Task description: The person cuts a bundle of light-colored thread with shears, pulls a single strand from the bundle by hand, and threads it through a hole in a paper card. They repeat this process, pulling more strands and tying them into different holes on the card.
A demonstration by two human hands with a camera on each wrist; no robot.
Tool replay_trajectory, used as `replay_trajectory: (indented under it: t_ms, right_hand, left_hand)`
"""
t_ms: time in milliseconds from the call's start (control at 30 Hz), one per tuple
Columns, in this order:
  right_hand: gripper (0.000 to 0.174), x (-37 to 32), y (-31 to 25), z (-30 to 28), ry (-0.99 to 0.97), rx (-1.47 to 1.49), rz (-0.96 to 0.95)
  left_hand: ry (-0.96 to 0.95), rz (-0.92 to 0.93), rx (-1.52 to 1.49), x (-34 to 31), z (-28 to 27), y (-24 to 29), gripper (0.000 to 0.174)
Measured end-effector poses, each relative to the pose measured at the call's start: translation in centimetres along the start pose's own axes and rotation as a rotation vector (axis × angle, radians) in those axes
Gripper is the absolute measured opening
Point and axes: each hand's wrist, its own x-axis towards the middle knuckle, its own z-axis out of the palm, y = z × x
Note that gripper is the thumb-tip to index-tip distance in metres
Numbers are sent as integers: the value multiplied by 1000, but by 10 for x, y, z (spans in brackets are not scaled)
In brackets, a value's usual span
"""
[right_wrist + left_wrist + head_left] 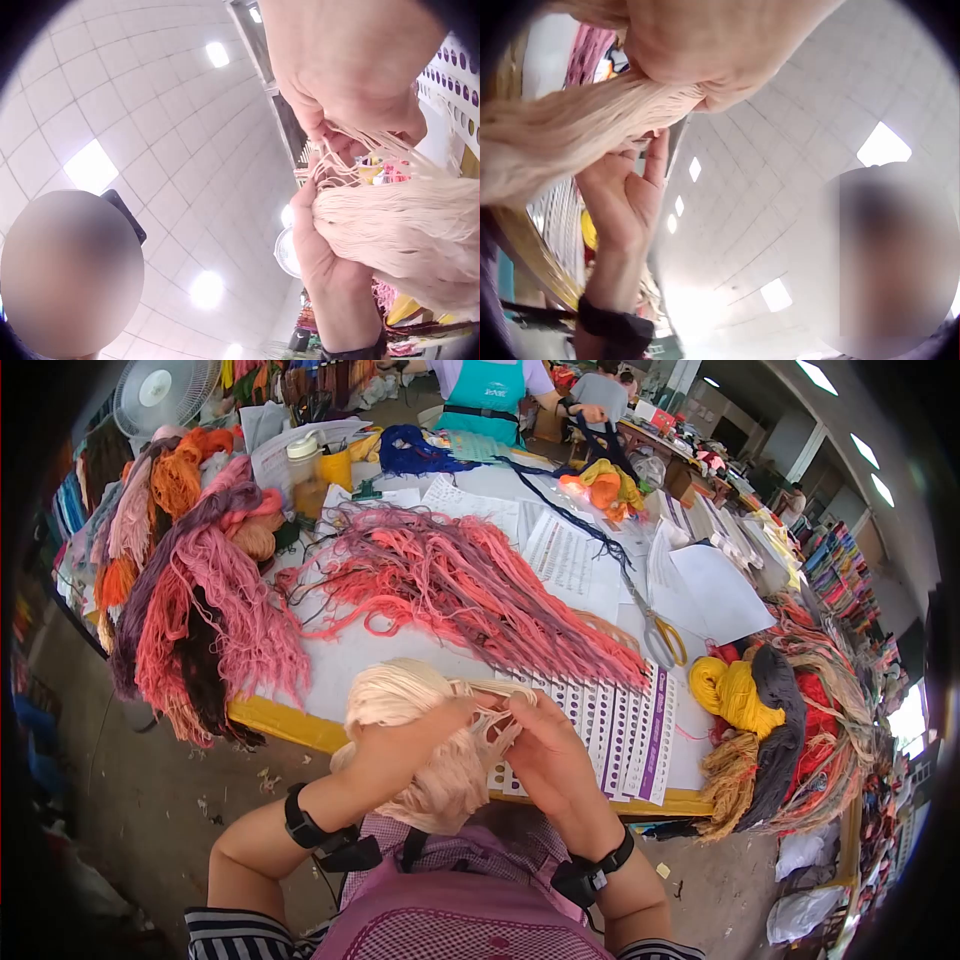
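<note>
A thick hank of cream yarn hangs at the table's front edge, close to the person's body. The left hand grips it near its top; in the left wrist view the strands run out from under the curled fingers. Facing it, the right hand pinches several loose strands drawn off to the side. From the right wrist, thin separate strands stretch between the two hands, while the bulk of the hank droops below them.
Pink and mauve yarn lies spread across the table over papers and punched sample cards. Scissors lie to its right. More hanks hang at the left and right edges. Another person in a teal apron stands opposite.
</note>
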Motion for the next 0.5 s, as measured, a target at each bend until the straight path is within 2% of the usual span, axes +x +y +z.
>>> replay_trajectory:
  t_ms: [67, 100, 167, 267, 333, 500]
  right_hand:
    - [21, 1, -1, -1, -8, 21, 19]
    - [23, 3, 0, -3, -35, -17, 25]
    - [26, 3, 0, -4, -60, -51, 28]
    - [16, 0, -4, 1, -48, -136, 130]
    - [18, -4, -4, 6, -117, -253, 11]
    - [22, -5, -6, -2, -151, -265, 1]
  left_hand:
    - [121, -170, -555, 5, 4, -2, 38]
    - [116, -172, -554, 6, 8, 4, 38]
    - [171, -274, -785, 6, 13, 21, 43]
    - [117, -314, -802, 8, 9, 20, 45]
    - [106, -312, -815, 7, 9, 18, 45]
    - [96, -332, -730, 5, 10, 24, 43]
